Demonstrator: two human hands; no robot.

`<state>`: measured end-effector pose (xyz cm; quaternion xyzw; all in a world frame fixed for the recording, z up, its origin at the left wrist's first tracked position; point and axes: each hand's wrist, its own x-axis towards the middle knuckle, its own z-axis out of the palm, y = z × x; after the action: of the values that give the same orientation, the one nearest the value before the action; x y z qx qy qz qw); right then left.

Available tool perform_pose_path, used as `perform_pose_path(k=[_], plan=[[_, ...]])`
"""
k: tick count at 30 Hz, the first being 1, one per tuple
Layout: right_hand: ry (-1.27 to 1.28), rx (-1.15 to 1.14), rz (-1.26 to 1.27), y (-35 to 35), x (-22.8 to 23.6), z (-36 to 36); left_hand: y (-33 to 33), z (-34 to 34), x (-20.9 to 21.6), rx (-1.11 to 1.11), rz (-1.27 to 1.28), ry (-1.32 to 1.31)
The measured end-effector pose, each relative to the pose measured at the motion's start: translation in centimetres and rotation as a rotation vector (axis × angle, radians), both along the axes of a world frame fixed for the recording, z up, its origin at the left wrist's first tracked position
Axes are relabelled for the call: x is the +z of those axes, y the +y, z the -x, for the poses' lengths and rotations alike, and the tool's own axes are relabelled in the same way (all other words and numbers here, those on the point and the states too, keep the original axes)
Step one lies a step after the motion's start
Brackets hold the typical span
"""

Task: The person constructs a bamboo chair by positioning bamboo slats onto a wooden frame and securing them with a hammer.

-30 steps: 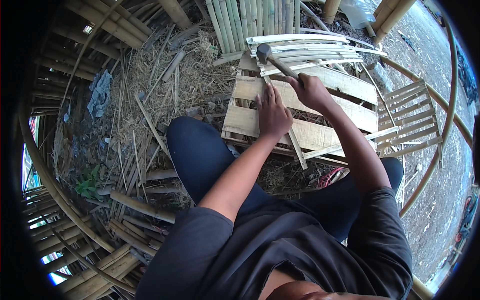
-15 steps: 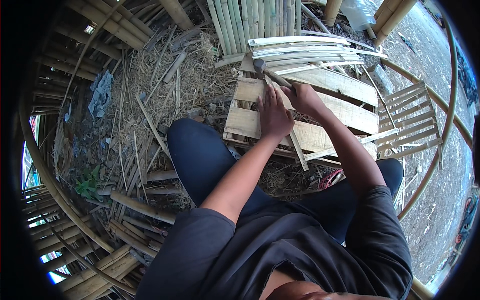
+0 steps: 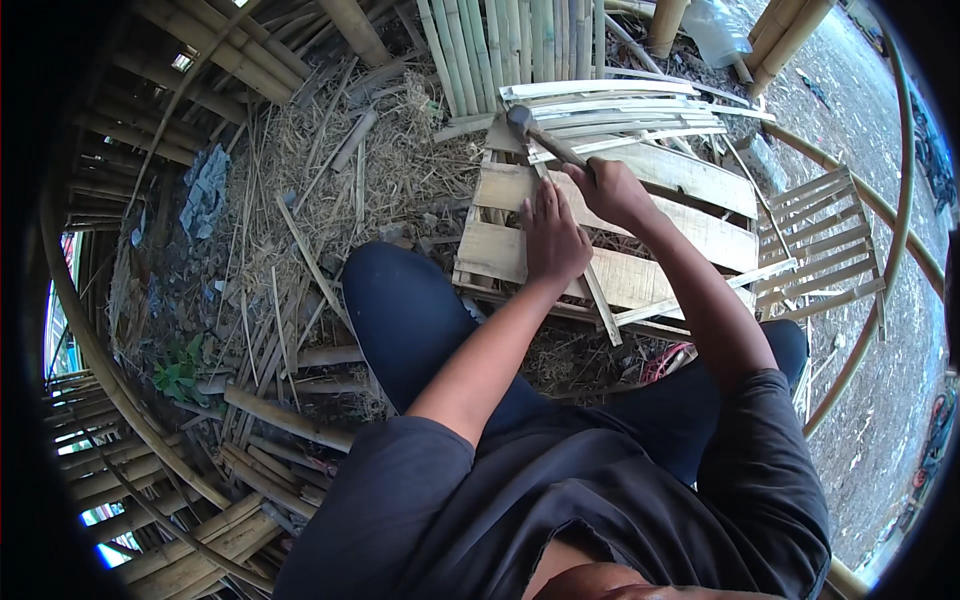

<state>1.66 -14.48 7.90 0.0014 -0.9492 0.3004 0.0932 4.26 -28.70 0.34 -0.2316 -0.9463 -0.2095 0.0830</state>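
Over planks, grip holds hammer.

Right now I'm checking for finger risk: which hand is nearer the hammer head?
Right. The right hand grips the handle just below the hammer head; the left hand lies flat on the wooden slats, farther off.

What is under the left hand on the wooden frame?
The left hand lies flat on a thin strip that crosses the planks of the frame. The part of the strip beneath the palm is covered. The right hand holds a hammer above.
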Motion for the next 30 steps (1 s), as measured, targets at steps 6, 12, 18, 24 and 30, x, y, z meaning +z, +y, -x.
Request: perform_pose_path(k=[6, 12, 18, 24, 30], plan=[[-0.042, 0.01, 0.009, -0.7, 1.1, -0.7, 0.0, -0.1, -0.1, 0.005, -0.008, -0.002], [-0.167, 0.018, 0.024, -0.3, -0.3, -1.3, -0.1, 0.0, -0.5, 0.01, 0.043, -0.001], [-0.278, -0.054, 0.026, -0.1, 0.1, -0.7, 0.5, -0.2, 0.0, -0.015, 0.021, -0.027], [0.032, -0.065, 0.182, -1.8, 5.9, 0.4, 0.0, -0.1, -0.3, 0.022, 0.022, -0.021], [0.009, -0.099, 0.017, 0.4, 0.1, -0.5, 0.8, -0.6, 0.3, -0.007, 0.053, -0.021]])
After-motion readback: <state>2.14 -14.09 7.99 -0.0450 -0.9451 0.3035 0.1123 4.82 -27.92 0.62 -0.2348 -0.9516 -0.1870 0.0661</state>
